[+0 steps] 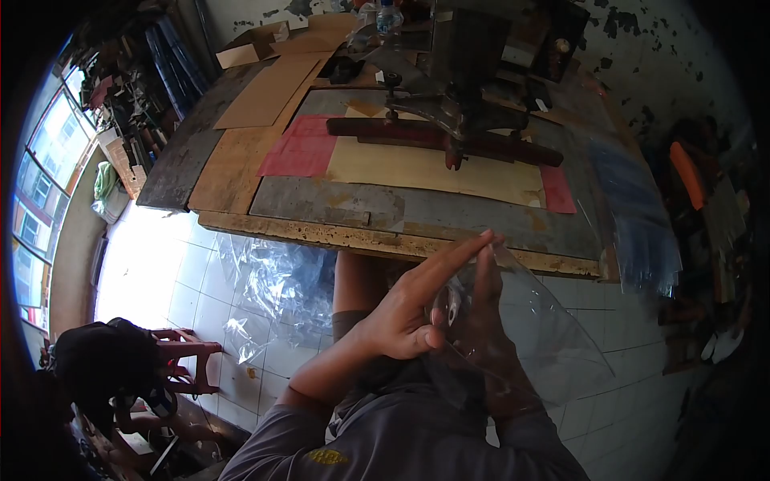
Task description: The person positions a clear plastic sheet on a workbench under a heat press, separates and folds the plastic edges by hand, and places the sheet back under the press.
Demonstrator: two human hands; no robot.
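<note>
A clear plastic sheet (pixel 553 329) hangs in front of my body, just off the table's front edge. My left hand (pixel 405 313) is at its left side, fingers stretched long and the thumb bent below. Seen through the plastic, my right hand (pixel 488 321) points upward. The fingertips of both hands meet at the sheet's top corner, with the plastic held between them. A small shiny spot shows between the palms; I cannot make out what it is.
A worktable (pixel 321 196) bears pink and cream paper under a dark metal press-like frame (pixel 457 120). Cardboard (pixel 265 92) lies at its left, clear sheets (pixel 634 208) overhang its right. Crumpled plastic (pixel 281 280) lies below. A person (pixel 104 377) and a red stool (pixel 186 357) are lower left.
</note>
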